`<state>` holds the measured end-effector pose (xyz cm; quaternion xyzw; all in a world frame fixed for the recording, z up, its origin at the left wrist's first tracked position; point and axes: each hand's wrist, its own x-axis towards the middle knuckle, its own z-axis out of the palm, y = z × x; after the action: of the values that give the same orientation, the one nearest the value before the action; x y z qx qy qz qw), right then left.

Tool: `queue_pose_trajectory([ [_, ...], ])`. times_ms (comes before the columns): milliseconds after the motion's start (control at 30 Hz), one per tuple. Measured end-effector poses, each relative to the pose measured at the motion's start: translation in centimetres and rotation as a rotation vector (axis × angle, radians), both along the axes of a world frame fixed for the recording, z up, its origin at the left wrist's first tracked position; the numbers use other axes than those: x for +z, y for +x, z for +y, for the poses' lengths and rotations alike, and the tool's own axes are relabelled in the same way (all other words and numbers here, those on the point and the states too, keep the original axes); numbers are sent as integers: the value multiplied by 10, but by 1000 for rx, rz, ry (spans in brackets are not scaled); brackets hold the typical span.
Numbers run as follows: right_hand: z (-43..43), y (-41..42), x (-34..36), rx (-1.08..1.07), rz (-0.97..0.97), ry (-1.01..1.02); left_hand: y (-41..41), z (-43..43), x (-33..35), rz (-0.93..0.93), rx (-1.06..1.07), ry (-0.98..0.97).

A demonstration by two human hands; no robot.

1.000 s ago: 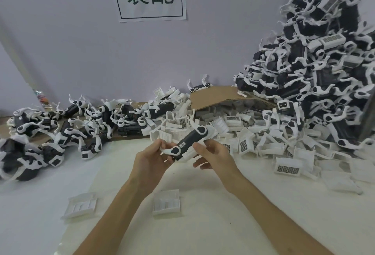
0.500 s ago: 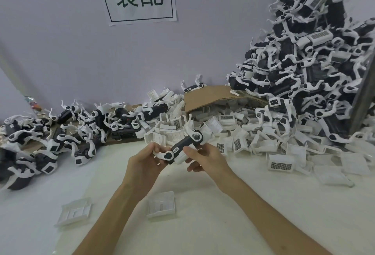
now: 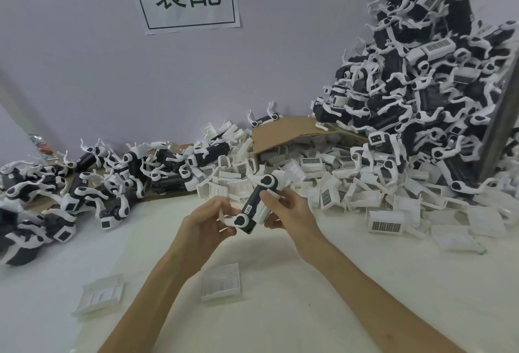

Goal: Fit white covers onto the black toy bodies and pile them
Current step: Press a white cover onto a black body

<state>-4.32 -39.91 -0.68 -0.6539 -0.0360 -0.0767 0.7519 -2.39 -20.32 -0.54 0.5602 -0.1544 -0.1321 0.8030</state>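
Tilted steeper than half a second ago, the one black plastic toy body with white legs (image 3: 254,208) is held above the middle of the white bench (image 3: 280,313), a white ribbed cover (image 3: 263,210) against its right side. The left hand (image 3: 205,223) pinches its lower leg; the right hand (image 3: 289,212) curls round body and cover. Two flat white covers (image 3: 101,295) lie apart near the front edge. Uncountable heaps lie behind: loose white covers (image 3: 337,184) along the back edge, a tall toy pile (image 3: 421,86) in the right back corner, and scattered toys (image 3: 84,184) on the left.

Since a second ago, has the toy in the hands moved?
Yes, slightly. The toy has tilted steeper: its near end dropped toward the loose cover just below it, while its far end kept about the same spot.
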Motion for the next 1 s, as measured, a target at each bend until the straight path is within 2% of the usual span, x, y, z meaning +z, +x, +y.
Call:
queue_pose_trajectory([
  [233,-1,0,-4,-16,-132,-177,-8,-17,-7,-237,173,362],
  [367,-2,-1,-2,-29,-150,-246,-10,-20,-6,-357,221,464],
  [600,-4,-2,-4,-31,-162,-347,-13,-22,-5,-356,229,441],
  [867,-7,-5,6,139,-64,-189,-8,-18,-8,-269,230,373],
  [1000,-4,-6,5,165,-94,-244,-9,-15,-7,-199,176,285],
])
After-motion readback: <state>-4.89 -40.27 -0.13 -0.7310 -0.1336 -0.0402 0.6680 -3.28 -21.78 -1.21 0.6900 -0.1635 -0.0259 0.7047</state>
